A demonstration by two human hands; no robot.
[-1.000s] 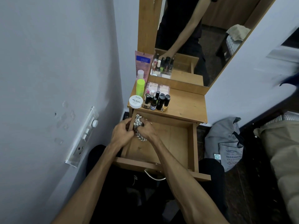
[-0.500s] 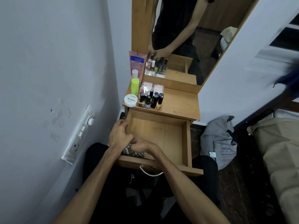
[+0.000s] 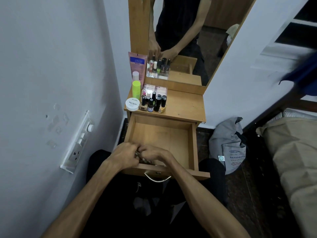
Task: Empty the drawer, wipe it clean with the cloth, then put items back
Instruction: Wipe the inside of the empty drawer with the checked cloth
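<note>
Bunching the cloth (image 3: 143,160) between both hands' fingers (image 3: 135,148), inside drawer (image 3: 191,143) front.

The room is dim, with a cool, bluish cast on the wall (image 3: 51,66). The warmest, brightest patch lies on the floor of the open drawer (image 3: 161,134), so light seems to fall from above and in front. The lower part of the view, under the forearms, sinks into near-black with little detail. The wide lens bends straight lines: the mirror (image 3: 188,40) frame leans and the wall curves toward the edges. The dark blue shape (image 3: 301,73) at the right edge is smeared with blur. Labels on the tabletop (image 3: 185,105) bottles stay readable.
</note>
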